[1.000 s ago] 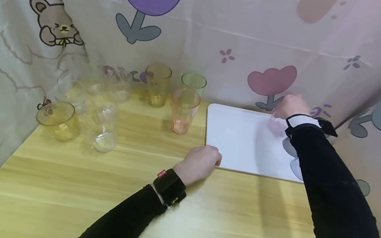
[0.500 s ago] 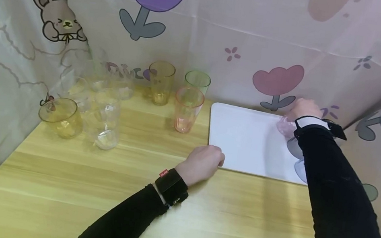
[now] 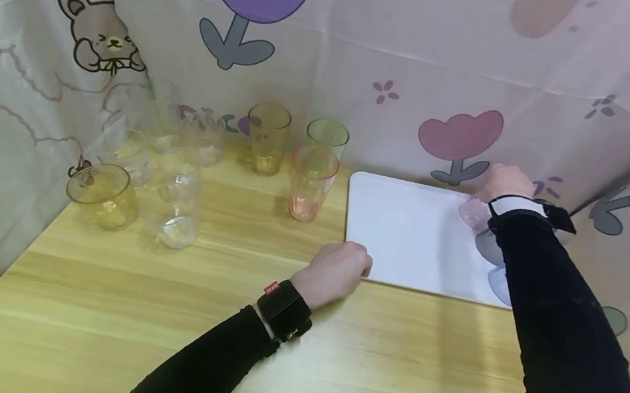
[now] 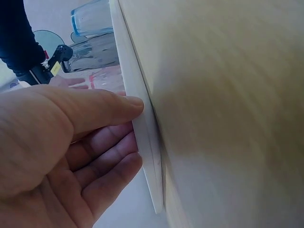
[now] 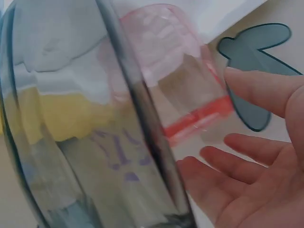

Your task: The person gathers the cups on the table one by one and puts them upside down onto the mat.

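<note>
A white tray lies on the wooden table. My left hand holds its front left corner; in the left wrist view the thumb lies against the rim, with curled fingers beside it. At the tray's far right my right hand is next to a pink glass with a red rim. Its fingers are spread and loosely bent beside that rim, not closed round it. A grey glass and a blue-rimmed glass also stand upright on the tray, mostly behind my sleeve in the head view.
Left of the tray stand a pink glass, a green glass and a tall amber glass. Several clear glasses and a wide amber glass are grouped at the far left. A printed curtain hangs behind the table.
The head view has shifted slightly. My right hand has stayed at the tray's far right, and more of the pink glass now shows beside it. The left hand has kept its place.
</note>
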Tool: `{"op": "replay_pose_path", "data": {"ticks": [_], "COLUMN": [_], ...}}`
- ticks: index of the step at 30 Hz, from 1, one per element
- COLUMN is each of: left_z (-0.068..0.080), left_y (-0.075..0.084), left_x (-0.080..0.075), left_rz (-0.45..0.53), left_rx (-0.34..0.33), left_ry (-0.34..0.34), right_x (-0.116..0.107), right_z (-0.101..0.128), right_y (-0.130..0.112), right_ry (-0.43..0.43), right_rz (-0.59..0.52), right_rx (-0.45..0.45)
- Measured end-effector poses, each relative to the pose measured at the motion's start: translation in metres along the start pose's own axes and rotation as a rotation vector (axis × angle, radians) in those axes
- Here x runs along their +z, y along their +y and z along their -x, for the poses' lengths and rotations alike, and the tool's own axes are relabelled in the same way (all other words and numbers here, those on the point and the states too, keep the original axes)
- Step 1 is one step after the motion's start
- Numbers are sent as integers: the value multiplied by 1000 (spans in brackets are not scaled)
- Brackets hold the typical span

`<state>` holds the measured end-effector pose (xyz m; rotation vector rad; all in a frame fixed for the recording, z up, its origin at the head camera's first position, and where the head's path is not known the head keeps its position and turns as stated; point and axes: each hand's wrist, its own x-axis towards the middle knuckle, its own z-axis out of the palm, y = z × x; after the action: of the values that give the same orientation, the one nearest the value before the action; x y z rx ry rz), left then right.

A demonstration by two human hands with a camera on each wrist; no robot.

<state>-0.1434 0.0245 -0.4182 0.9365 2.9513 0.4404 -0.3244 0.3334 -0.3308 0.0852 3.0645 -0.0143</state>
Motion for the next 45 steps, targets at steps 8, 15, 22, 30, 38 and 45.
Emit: {"op": "replay_pose_path", "data": {"ticks": [8,15,22,30,38,45], "left_z": [3,1,2,4,16,24], "left_y": [2,-2,-4,-11,-27,-47], "left_x": [1,-2,-8,-27,-61,-81], "left_rz": [30,50,103,128,257,289], "left_rx": [-15,12,10,-1,-15,-20], "left_ry": [-28,-10,-3,79,323,704], "right_x": [-5,-6,3,27,55,72], "right_z": [24,64,103,134,153,164], "right_y": [-24,-47,-69,-93,-124,-144], "right_ry": [236,396,332,289,169,0], "right_rz": [-108,-266,-343,-459,-474,-387], "right_rx": [-146,-307,-355,-463,-533,-597]}}
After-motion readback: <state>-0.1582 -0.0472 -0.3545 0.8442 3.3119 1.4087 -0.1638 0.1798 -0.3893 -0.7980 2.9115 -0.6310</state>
